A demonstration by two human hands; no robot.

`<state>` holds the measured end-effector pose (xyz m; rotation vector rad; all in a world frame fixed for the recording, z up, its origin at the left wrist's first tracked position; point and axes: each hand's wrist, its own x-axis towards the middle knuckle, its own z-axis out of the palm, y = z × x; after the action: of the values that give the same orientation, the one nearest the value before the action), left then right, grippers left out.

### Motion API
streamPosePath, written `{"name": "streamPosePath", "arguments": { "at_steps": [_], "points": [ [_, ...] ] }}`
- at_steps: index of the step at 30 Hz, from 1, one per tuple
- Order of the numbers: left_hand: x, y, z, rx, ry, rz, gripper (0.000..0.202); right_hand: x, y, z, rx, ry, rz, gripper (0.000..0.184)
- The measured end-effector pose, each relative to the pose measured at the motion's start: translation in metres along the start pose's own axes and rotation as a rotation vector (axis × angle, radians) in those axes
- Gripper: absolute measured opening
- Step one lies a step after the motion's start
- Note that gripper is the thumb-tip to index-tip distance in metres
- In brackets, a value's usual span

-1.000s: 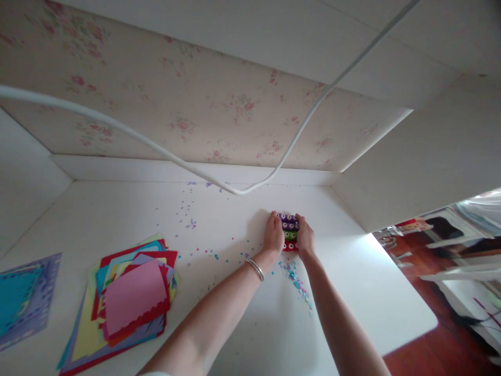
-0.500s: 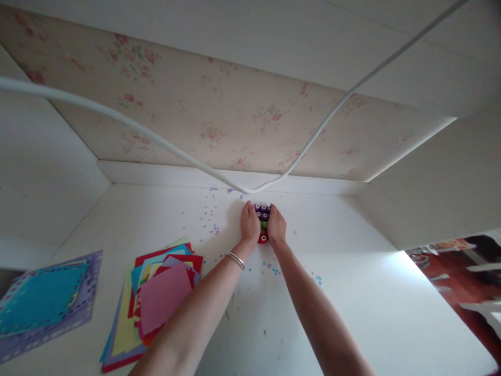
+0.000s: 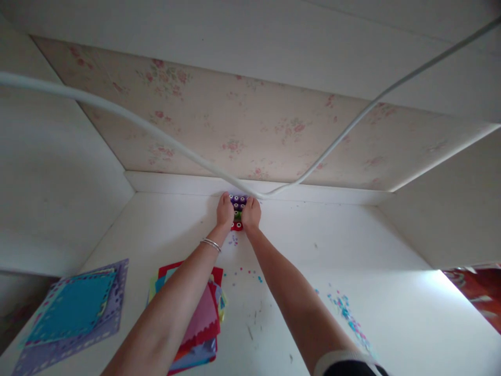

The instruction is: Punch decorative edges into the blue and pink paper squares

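A block of small paper punches (image 3: 237,206), purple at the back, green in the middle and red at the front, sits on the white desktop close to the back ledge. My left hand (image 3: 225,210) presses along its left side. From the right side my right hand (image 3: 251,212) cups it, so the punches are squeezed between both palms. Fingers of both hands are held together, and the outer punches are partly hidden behind them. Small purple confetti (image 3: 234,240) lies just in front of the red punches.
Coloured paper sheets (image 3: 201,318) are piled under my left forearm. Farther left lie blue and purple sheets (image 3: 74,308) with punched edges. Blue and pink confetti (image 3: 348,313) is scattered right of my right forearm. A white cable (image 3: 176,151) hangs across the view.
Both hands have moved left and nearer the back ledge with the punches between them. Purple confetti formerly left of the hands no longer shows there. The camera view has shifted.
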<state>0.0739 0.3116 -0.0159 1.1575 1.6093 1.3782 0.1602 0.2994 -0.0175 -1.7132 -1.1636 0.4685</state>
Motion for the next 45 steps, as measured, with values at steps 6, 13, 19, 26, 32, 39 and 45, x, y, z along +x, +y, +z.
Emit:
{"name": "streamPosePath", "arguments": {
  "at_steps": [6, 13, 19, 26, 32, 39, 45],
  "points": [
    [0.01, 0.003, -0.016, 0.123, -0.007, 0.073, 0.029, 0.006, -0.007, 0.0, 0.001, 0.043, -0.047, 0.038],
    [-0.037, 0.016, -0.112, 0.353, -0.283, 0.315, 0.027, -0.058, -0.015, -0.059, -0.012, -0.195, -0.467, 0.026],
    [-0.135, -0.008, -0.176, 0.695, -0.447, 0.497, 0.033, -0.127, -0.041, -0.044, -0.14, -0.681, -0.745, 0.037],
    [-0.187, -0.027, -0.201, 1.071, -0.292, 0.6, 0.042, -0.142, -0.06, 0.028, -0.33, -0.632, -0.75, 0.036],
    [-0.198, -0.033, -0.23, 1.078, -0.337, 0.593, 0.043, -0.158, -0.039, 0.01, -0.378, -0.583, -0.793, 0.038],
    [-0.202, -0.034, -0.234, 1.064, -0.325, 0.613, 0.039, -0.153, 0.029, -0.101, -0.476, -0.431, -0.612, 0.042],
    [-0.2, -0.034, -0.233, 1.066, -0.313, 0.644, 0.038, -0.111, 0.095, -0.201, -0.58, -0.309, -0.433, 0.045]
  ]
}}
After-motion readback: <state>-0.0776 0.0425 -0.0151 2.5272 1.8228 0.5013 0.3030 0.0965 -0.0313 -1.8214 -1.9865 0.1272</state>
